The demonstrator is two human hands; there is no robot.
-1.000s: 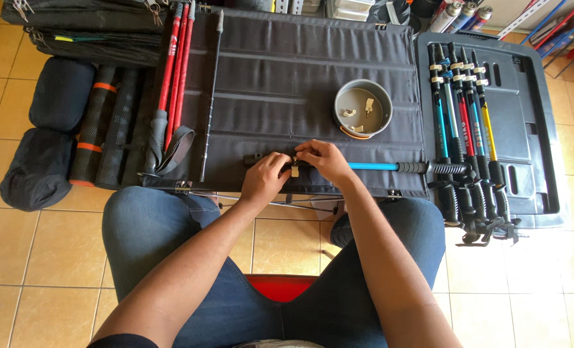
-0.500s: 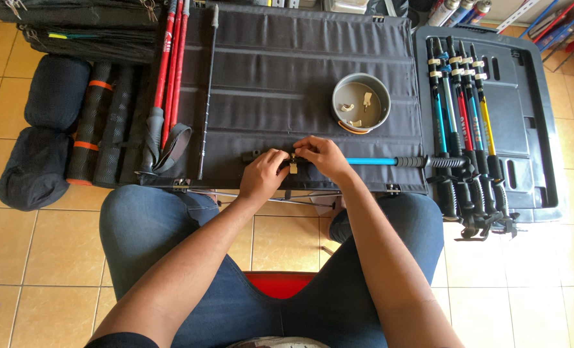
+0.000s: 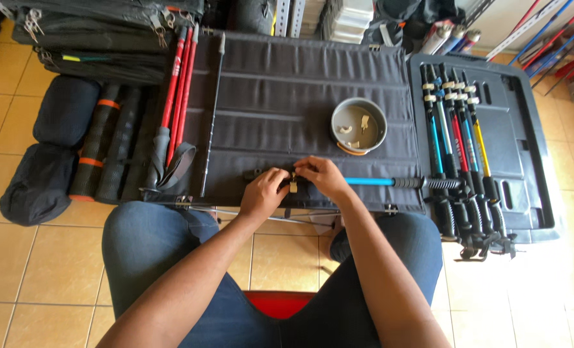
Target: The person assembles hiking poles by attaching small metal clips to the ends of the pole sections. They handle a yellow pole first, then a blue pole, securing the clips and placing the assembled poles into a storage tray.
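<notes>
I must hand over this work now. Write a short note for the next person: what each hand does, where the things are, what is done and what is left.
Left hand: grips the dark end of the blue pole at the front edge of the grey mat.
Right hand: pinches a small pale part at that pole's joint.
Bowl behind the hands: a few more pale parts inside.
Tray on the right: four poles lie side by side with pale parts at their far ends, apparently finished.
Left side of the mat: two red poles and a black one, untouched.
Left to do: the blue pole in hand, probably then those three.
</notes>
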